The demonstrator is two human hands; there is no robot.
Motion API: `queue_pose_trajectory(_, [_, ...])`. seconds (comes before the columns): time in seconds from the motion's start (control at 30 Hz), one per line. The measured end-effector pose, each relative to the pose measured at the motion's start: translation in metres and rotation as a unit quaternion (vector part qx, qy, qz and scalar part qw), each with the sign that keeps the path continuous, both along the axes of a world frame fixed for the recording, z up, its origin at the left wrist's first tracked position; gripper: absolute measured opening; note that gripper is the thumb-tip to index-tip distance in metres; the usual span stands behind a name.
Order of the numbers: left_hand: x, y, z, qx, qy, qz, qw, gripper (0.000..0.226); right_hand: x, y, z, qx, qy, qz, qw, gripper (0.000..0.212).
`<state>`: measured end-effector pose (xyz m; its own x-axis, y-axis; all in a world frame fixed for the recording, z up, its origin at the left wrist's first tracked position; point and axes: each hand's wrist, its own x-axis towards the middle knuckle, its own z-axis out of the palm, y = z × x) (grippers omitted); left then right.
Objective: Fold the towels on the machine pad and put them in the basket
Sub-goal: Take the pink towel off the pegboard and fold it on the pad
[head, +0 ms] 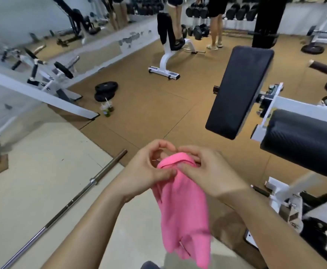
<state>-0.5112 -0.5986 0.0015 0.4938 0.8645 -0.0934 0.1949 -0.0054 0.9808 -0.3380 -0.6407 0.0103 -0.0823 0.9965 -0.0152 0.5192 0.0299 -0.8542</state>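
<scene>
Head view of a gym floor. Both bare hands meet in the near centre, holding a pink towel [182, 206] in the air. The left hand [149, 169] pinches the towel's upper edge between thumb and fingertips, its remaining fingers curled in an arc above the cloth. The right hand [207, 171] pinches the same upper edge just beside the left, so that the two hands nearly touch. The towel's top forms a rounded fold between the hands; the rest hangs down loosely, with blurred creases near its lower end. To the right, a black rectangular machine pad [238, 90] stands tilted on a white frame [286, 105], and a black cylindrical roller pad [304, 146] lies nearer, just beside that frame. On the left, a steel barbell [67, 206] lies diagonally across the pale floor, its far end reaching the brown matting. Farther left, black weight plates [106, 90] lie stacked on the matting, with a drink cup [106, 108] just near of them. A white bench [168, 55] stands at the far centre, and a rack of dumbbells [199, 22] stands beyond it. The legs of standing people appear beside that rack.
</scene>
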Motion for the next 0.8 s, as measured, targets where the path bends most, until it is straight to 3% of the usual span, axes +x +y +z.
queue_pose_trajectory(0.1, [-0.027,0.048,-0.01,0.038,0.035,0.056,0.997,0.023,-0.009,0.051,0.002,-0.055,0.032,0.025,0.998,0.016])
queue_pose_trajectory(0.23, [-0.06,0.125,-0.034,0.044,0.068,0.067,0.995,0.001,-0.029,0.129,-0.002,-0.147,0.034,0.04,0.988,0.039])
queue_pose_trajectory(0.3, [-0.074,0.17,-0.04,0.011,0.037,0.061,0.997,0.011,-0.038,0.167,-0.005,-0.156,0.021,0.031,0.987,0.039])
queue_pose_trajectory(0.43, [-0.076,0.258,-0.035,-0.063,-0.036,-0.032,0.997,0.013,-0.047,0.238,-0.003,-0.101,-0.043,-0.033,0.993,0.02])
queue_pose_trajectory(0.6, [-0.042,0.352,-0.007,-0.044,-0.067,-0.114,0.99,0.012,-0.049,0.304,0.009,-0.128,0.095,-0.092,0.983,0.019])
queue_pose_trajectory(0.73, [-0.003,0.424,0.001,0.025,-0.008,-0.199,0.98,0.004,-0.015,0.338,0.019,-0.124,0.094,-0.131,0.979,0.017])
queue_pose_trajectory(0.8, [0.021,0.457,0.0,0.047,0.045,-0.307,0.95,0.022,0.01,0.352,0.028,-0.117,0.072,-0.158,0.978,0.017])
